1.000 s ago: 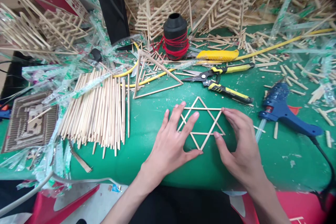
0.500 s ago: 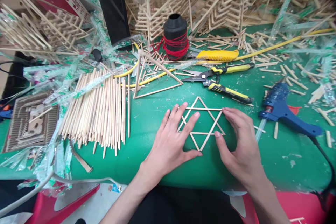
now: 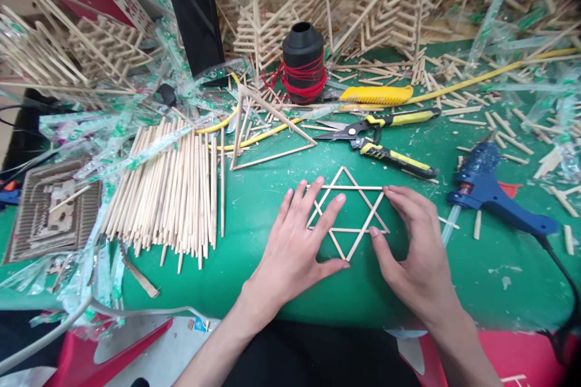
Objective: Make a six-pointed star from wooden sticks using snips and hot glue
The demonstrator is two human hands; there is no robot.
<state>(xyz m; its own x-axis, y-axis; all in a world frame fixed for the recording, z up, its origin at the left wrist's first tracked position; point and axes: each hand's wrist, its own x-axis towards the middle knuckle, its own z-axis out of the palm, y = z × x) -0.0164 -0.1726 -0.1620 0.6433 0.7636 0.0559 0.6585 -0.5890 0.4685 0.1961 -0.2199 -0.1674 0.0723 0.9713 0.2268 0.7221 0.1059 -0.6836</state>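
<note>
Two overlapping triangles of thin wooden sticks form a six-pointed star (image 3: 365, 225) that lies flat on the green table. My left hand (image 3: 299, 236) rests over the star's left side with fingers spread; its thumb is at the bottom point and its other fingers hide the left corners. On the right, my right hand (image 3: 415, 236) is open, thumb apart from the curled fingers. Those fingertips touch the upper right corner, and the thumb tip is by the right edge near the lower stick.
Left lies a pile of wooden sticks (image 3: 167, 193), with a stick triangle (image 3: 275, 157) behind. Pruning shears (image 3: 363, 133), a yellow cutter (image 3: 376, 95) and a spool of red thread (image 3: 304, 66) are beyond the star. A blue glue gun (image 3: 494, 193) lies right. Stick structures (image 3: 390, 12) line the back.
Almost nothing moves. Both hands stay on the star, and its top stick sits slightly further left, its left end now showing past my left fingers.
</note>
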